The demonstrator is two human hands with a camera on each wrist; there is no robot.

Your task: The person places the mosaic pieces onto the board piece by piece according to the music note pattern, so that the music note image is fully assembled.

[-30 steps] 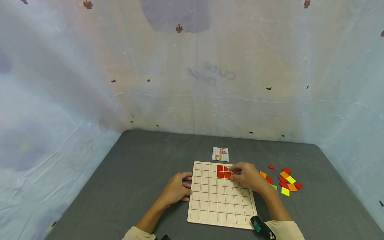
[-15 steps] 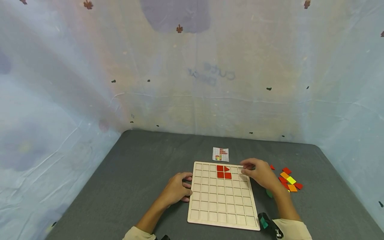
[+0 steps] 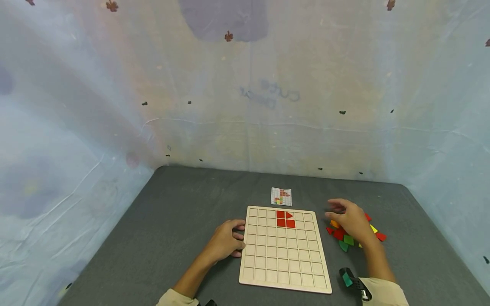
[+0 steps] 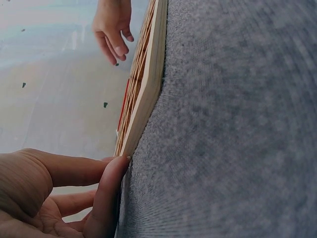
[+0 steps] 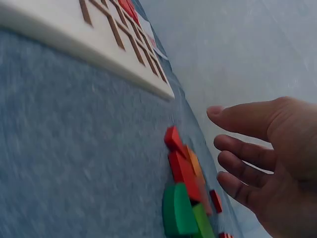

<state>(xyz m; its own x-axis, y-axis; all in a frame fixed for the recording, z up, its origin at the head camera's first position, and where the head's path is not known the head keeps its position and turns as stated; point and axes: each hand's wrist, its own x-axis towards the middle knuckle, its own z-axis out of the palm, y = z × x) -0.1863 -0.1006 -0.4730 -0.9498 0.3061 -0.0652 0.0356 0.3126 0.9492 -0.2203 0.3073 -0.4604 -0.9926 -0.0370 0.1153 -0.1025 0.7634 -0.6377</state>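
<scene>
A wooden grid board (image 3: 283,255) lies on the table, with several red tiles (image 3: 281,222) set in its upper cells: squares and one triangle. My left hand (image 3: 225,240) stays at the board's left edge. In the left wrist view, its fingertips (image 4: 115,166) touch the board's side wall. My right hand (image 3: 352,219) hovers over a loose pile of tiles right of the board, fingers spread and holding nothing. From the right wrist view, the pile shows a green rounded tile (image 5: 178,210), red tiles (image 5: 182,171) and an orange tile (image 5: 194,163). The hand hides part of this pile.
A small printed card (image 3: 281,196) with a coloured pattern on a grid lies just beyond the board. The dark grey table (image 3: 191,195) reaches back to a draped sheet (image 3: 245,85) that hangs behind and on both sides.
My right hand has left the red triangle in the top row and moved right, off the board to above the loose tiles. The left hand and board have kept their places.
</scene>
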